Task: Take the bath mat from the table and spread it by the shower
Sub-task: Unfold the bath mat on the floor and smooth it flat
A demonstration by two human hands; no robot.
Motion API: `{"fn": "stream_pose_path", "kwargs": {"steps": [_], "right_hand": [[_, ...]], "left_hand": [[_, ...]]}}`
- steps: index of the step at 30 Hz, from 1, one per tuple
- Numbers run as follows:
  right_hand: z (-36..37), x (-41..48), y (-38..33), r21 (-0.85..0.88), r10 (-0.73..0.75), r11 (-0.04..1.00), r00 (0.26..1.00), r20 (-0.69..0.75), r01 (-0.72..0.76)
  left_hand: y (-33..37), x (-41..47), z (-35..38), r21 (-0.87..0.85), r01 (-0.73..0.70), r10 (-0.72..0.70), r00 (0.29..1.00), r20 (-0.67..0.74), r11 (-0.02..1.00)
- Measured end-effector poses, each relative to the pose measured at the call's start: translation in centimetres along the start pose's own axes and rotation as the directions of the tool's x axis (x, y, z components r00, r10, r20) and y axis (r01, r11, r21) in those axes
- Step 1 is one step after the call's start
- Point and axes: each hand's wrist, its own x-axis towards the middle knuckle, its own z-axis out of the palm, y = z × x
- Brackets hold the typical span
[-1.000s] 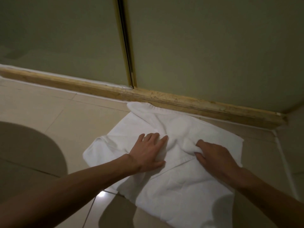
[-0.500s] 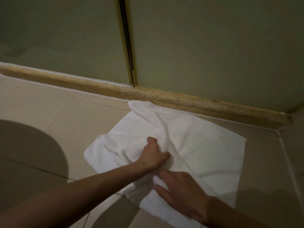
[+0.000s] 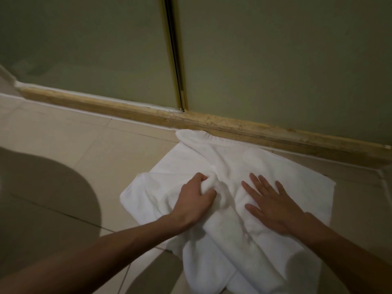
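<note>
The white bath mat [image 3: 250, 166] lies rumpled on the tiled floor, its far corner touching the worn sill [image 3: 244, 126] of the shower's glass doors [image 3: 275, 60]. My left hand [image 3: 194, 198] grips a bunched fold near the mat's middle. To its right, my right hand [image 3: 269, 203] rests flat on the mat with fingers spread and straight. A long fold runs from the hands toward me.
Beige floor tiles [image 3: 84, 145] stretch to the left, crossed by a large dark shadow [image 3: 42, 198]. A brass door frame [image 3: 176, 60] splits the two glass panels. At the right, the sill meets a corner [image 3: 381, 166].
My left hand has bunched up a fold of the mat. My right hand left the near edge, moved up and right, and now lies flat on the mat.
</note>
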Motion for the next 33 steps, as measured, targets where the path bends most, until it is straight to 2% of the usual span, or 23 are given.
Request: {"fn": "stream_pose_path", "kwargs": {"steps": [5,11,17,24,28,30,33], "right_hand": [[0.3,-1.9,1.9,0.005,0.125,0.992,0.992,0.022,-0.125],[0.6,-4.9,3.4,0.056,0.29,0.953,0.948,0.133,-0.299],[0.9,-7.4,4.3,0.096,0.397,0.902,0.895,0.203,-0.422],[1.3,-8.1,3.1,0.107,0.521,0.826,0.823,0.228,-0.553],[2.3,-8.3,1.9,0.087,0.606,0.766,0.761,0.232,-0.637],[2.8,-8.6,1.4,0.057,0.627,0.758,0.751,0.207,-0.65],[3.0,-8.7,1.2,0.003,0.633,0.767,0.757,0.161,-0.642]], "left_hand": [[-1.1,0.2,-2.2,0.03,-0.026,0.028,0.998,-0.062,0.999],[-2.1,1.4,-4.0,0.094,-0.019,0.031,0.991,-0.128,0.995],[-3.6,2.6,-7.3,0.272,-0.012,0.06,0.984,-0.17,0.962],[-6.0,3.7,-10.5,0.541,0.037,0.047,0.989,-0.14,0.84],[-7.4,3.2,-10.3,0.706,0.075,-0.018,0.996,-0.088,0.704],[-7.9,2.9,-10.0,0.742,0.096,-0.058,0.995,-0.077,0.663],[-7.8,3.0,-9.7,0.746,0.116,-0.077,0.993,-0.086,0.656]]}}
